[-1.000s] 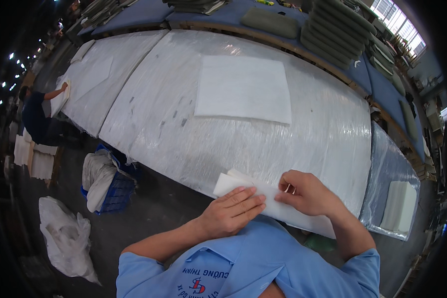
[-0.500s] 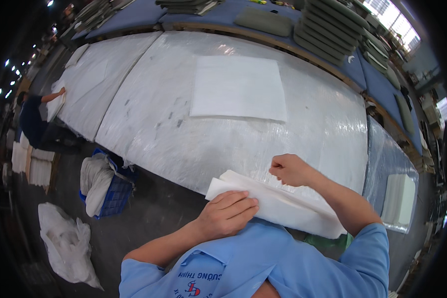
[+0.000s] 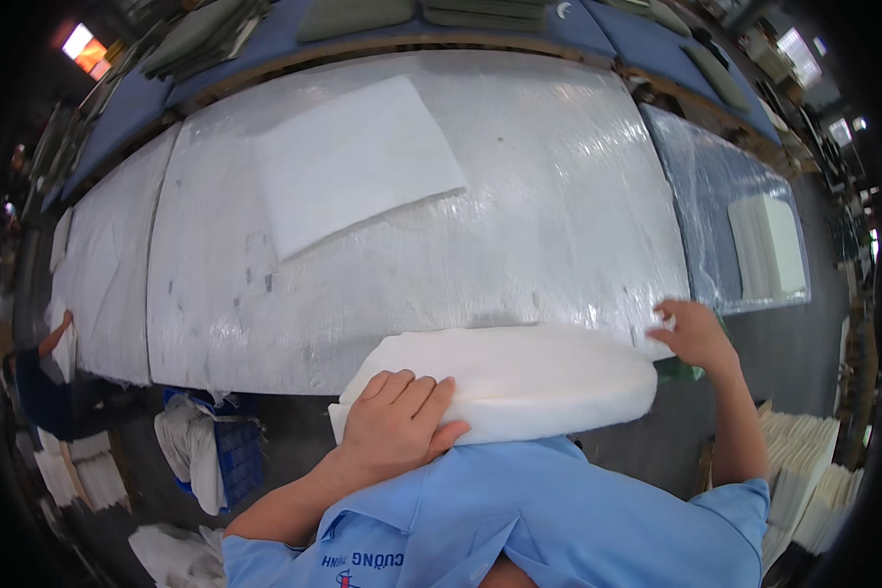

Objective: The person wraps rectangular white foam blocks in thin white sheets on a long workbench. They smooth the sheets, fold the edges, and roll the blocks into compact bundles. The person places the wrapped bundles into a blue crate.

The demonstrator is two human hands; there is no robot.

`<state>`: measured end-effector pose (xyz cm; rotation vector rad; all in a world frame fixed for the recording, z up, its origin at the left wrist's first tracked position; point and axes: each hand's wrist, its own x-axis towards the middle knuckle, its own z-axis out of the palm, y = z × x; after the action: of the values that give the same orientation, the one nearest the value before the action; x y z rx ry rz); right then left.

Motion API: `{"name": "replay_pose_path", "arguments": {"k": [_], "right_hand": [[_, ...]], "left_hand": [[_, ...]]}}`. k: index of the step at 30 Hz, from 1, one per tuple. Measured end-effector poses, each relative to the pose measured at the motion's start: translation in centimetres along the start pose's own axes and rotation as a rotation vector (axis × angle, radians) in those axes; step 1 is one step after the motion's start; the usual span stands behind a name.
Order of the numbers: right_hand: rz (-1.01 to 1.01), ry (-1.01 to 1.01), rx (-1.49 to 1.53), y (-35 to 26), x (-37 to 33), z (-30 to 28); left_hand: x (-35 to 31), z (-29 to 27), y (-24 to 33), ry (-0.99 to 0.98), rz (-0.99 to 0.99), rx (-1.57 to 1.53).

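A thick, soft white padding piece, folded over with a rounded right end, lies at the table's near edge against my shirt. My left hand grips its left part, fingers curled over the top and thumb along the near side. Beyond the padding's right end, my right hand hovers by the table's near right corner, apart from the padding. Its fingers are bent and spread, with nothing I can make out in them. A flat white padding sheet lies farther back on the plastic-wrapped table.
A stack of white sheets rests on a side table at right. More white stacks stand on the floor, lower right. A blue crate with white cloth sits at left, near another person. Green-grey pads line the back bench.
My view has turned right. My right hand has moved right, away from the padding, and its fist has loosened. The held padding now shows a wider, rounded face; my left hand still grips it.
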<state>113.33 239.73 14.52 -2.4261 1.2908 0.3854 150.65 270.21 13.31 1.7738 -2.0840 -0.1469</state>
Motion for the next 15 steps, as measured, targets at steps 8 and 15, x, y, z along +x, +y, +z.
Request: {"name": "replay_pose_path", "arguments": {"k": [8,15], "right_hand": [[-0.715,0.195,0.32,-18.4,-2.6,2.1],[-0.603,0.216,0.442,-18.9,-0.7,4.3]], "left_hand": [[2.4,-0.4,-0.6,-0.212,-0.1,-0.072],[4.4,-1.4,0.2,-0.091,-0.019,-0.014]]}}
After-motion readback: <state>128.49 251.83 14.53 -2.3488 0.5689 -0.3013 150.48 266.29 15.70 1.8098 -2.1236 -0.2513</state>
